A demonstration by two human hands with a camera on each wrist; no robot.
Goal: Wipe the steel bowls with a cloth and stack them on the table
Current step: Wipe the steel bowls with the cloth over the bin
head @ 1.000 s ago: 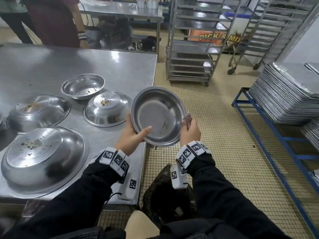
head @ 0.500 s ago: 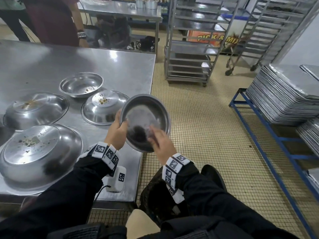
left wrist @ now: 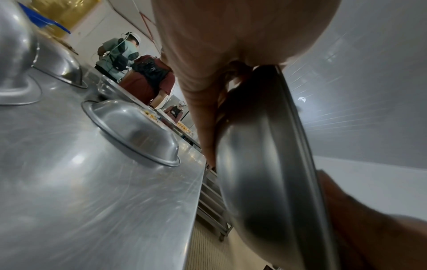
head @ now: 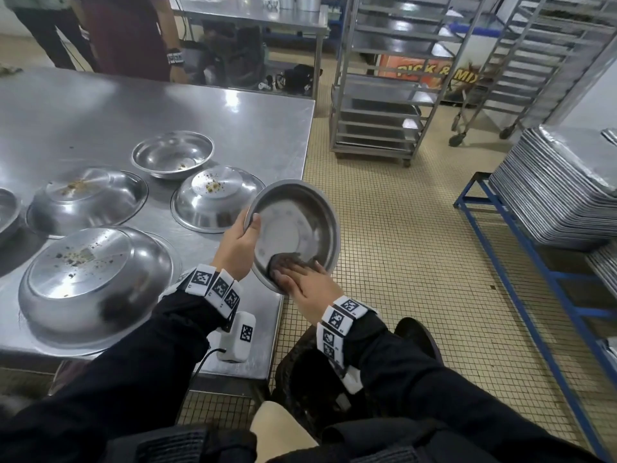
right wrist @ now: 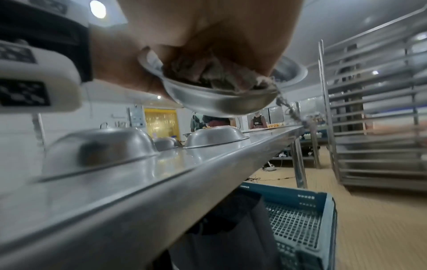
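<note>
My left hand (head: 247, 232) grips the rim of a steel bowl (head: 293, 225), thumb inside, holding it tilted towards me just off the table's right edge. My right hand (head: 293, 274) presses a dark cloth (head: 283, 260) flat against the lower inside of that bowl. The right wrist view shows the cloth (right wrist: 212, 74) bunched in the bowl (right wrist: 219, 102) under my palm. In the left wrist view the bowl (left wrist: 265, 173) appears edge-on. On the steel table (head: 233, 121) one bowl (head: 172, 154) stands upright, and three soiled bowls (head: 217, 198), (head: 86, 202), (head: 95, 279) lie upside down.
A rack trolley (head: 384, 95) stands beyond the table's right end. Stacked metal trays (head: 567, 182) sit on a blue frame (head: 500, 235) at the right. A blue crate (right wrist: 300, 219) sits under the table edge. People (head: 127, 35) stand at the far side.
The bowl came lower and nearer to the table edge. My right hand left the bowl's rim, went inside with the cloth and slid down to the bowl's lower part.
</note>
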